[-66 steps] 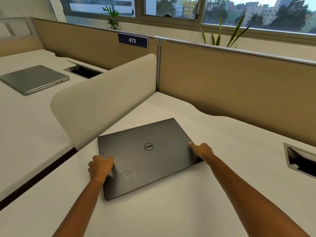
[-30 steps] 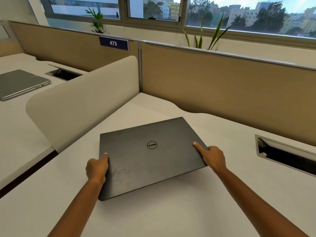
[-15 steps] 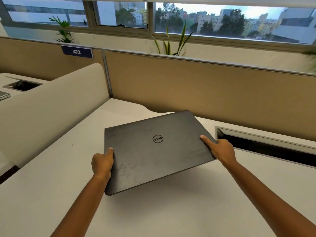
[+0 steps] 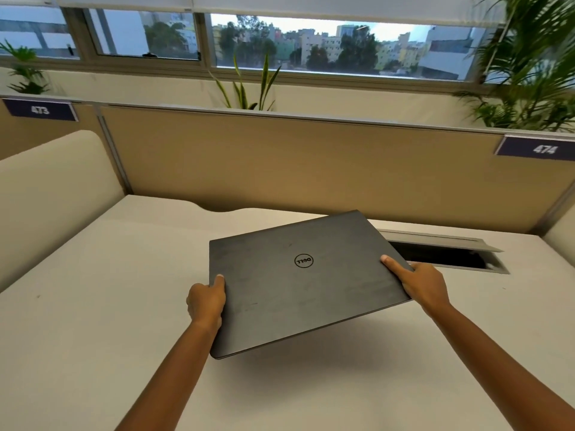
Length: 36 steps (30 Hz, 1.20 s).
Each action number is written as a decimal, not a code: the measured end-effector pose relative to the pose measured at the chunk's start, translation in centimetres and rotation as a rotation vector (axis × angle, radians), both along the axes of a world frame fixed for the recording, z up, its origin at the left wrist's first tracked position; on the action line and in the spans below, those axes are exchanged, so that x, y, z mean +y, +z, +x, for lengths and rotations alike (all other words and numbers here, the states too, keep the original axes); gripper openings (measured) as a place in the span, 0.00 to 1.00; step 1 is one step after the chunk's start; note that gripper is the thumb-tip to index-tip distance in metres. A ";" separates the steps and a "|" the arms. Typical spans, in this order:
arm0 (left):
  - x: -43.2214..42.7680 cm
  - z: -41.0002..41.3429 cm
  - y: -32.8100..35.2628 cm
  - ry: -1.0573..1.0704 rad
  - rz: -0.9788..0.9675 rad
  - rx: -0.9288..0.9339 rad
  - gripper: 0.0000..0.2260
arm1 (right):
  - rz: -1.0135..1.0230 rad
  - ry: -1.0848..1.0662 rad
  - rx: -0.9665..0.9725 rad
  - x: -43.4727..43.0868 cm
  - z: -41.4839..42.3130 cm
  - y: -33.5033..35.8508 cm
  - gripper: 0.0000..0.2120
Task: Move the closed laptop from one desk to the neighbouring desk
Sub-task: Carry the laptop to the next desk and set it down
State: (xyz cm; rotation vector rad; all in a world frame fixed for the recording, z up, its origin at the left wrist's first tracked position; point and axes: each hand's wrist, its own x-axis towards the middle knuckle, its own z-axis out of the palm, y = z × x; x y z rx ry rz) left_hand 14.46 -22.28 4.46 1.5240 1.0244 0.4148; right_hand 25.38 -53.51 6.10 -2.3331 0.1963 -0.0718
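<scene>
A closed dark grey laptop (image 4: 298, 281) with a round logo on its lid hangs in the air above the white desk (image 4: 93, 321), casting a shadow beneath it. My left hand (image 4: 205, 303) grips its left edge, thumb on the lid. My right hand (image 4: 423, 284) grips its right edge, thumb lying along the lid. The laptop is tilted, its near left corner lowest.
An open cable hatch (image 4: 441, 253) sits in the desk behind the laptop's right side. A tan partition (image 4: 280, 163) with the signs 473 (image 4: 40, 110) and 474 (image 4: 543, 149) runs along the back. A cream divider (image 4: 46, 194) bounds the desk on the left. Plants stand on the window sill.
The laptop lay flat on the desk, then both hands lifted it and carried it to the right. My view turned right, so the left desk with its silver laptop is gone from sight.
</scene>
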 end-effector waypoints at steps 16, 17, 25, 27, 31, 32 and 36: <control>-11.3 3.7 -2.8 -0.225 -0.042 0.108 0.18 | 0.019 -0.265 0.074 -13.1 -3.9 -4.3 0.28; -11.7 3.8 -3.0 -0.232 -0.039 0.116 0.18 | 0.024 -0.275 0.083 -13.5 -4.2 -4.7 0.28; -12.9 3.7 -4.0 -0.300 0.009 0.162 0.15 | 0.060 -0.323 0.128 -14.8 -5.9 -7.5 0.28; -13.1 3.8 -4.6 -0.309 0.020 0.170 0.15 | 0.070 -0.335 0.134 -14.9 -6.0 -8.2 0.28; -13.0 3.7 -5.1 -0.323 0.032 0.169 0.16 | 0.087 -0.344 0.139 -14.8 -6.5 -9.1 0.28; -13.0 3.7 -5.3 -0.323 0.035 0.169 0.16 | 0.090 -0.344 0.138 -14.8 -6.5 -9.3 0.28; -13.0 3.8 -5.8 -0.324 0.046 0.171 0.16 | 0.098 -0.343 0.143 -14.6 -6.5 -9.9 0.28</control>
